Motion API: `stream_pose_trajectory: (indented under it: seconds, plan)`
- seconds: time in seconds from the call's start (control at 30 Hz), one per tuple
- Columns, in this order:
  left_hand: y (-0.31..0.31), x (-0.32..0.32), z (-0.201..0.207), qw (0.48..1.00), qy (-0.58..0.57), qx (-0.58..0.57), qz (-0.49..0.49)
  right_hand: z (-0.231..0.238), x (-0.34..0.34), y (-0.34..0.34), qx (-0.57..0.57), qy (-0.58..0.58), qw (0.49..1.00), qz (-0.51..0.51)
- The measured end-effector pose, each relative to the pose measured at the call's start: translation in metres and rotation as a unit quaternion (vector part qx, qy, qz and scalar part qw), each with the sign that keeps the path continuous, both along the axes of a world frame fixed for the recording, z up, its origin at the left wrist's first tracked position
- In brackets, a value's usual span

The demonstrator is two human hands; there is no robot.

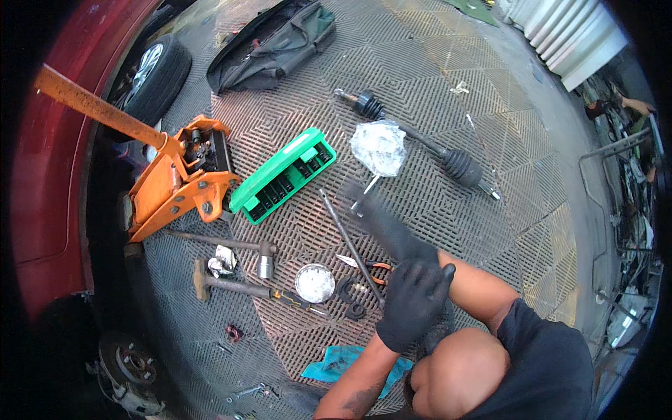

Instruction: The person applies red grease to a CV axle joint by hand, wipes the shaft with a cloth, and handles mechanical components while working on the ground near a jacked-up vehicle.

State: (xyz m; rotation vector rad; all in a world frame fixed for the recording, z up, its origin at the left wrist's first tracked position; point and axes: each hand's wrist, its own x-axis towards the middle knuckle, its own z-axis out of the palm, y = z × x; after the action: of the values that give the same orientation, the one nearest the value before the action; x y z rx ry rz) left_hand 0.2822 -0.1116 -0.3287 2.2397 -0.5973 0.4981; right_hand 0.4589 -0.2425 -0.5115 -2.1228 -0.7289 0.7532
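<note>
My left hand (414,306), in a black glove, is raised in front of my bent knee, fingers curled. It lies against the wrist end of my right glove; what it grips is hidden. My right hand (392,227), gloved too, reaches forward and is smeared by motion. Just beyond its fingers, a thin metal rod (371,185) points toward a clear plastic bag (379,148) with pale stuff in it. The bag lies against a drive shaft (422,138) with black rubber boots. A long metal bar (343,227) runs toward my left hand, crossing orange-handled pliers (380,274).
Left stand an orange floor jack (175,183), a green socket case (283,176), a hammer (201,280), a socket on a bar (265,262), a screwdriver (290,300) and a round tin (315,283) of white grease. A turquoise cloth (336,362) lies near me. A red car (49,175) borders the left.
</note>
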Motion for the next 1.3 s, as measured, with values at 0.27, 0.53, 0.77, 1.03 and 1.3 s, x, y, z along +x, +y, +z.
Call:
stream_pose_trajectory:
  seconds: [0.27,0.53,0.77,1.03,1.3]
  plan:
    - [0.054,-0.024,-0.023,0.978,0.138,-0.071,0.142,0.015,0.161,-0.037,-0.141,-0.150,0.933,-0.295]
    - [0.092,-0.051,-0.042,0.947,0.194,-0.158,0.201,0.011,0.137,-0.051,-0.241,-0.208,0.923,-0.215]
    - [0.117,-0.036,-0.028,0.905,0.219,-0.287,0.227,0.095,0.025,-0.025,0.060,-0.108,0.967,-0.223]
    - [0.129,0.033,0.066,0.859,0.196,-0.461,0.101,0.244,-0.063,0.066,0.282,0.163,0.920,-0.220]
    - [0.171,0.050,0.152,0.956,0.083,-0.281,0.021,0.241,-0.081,0.170,0.370,0.006,0.928,-0.052]
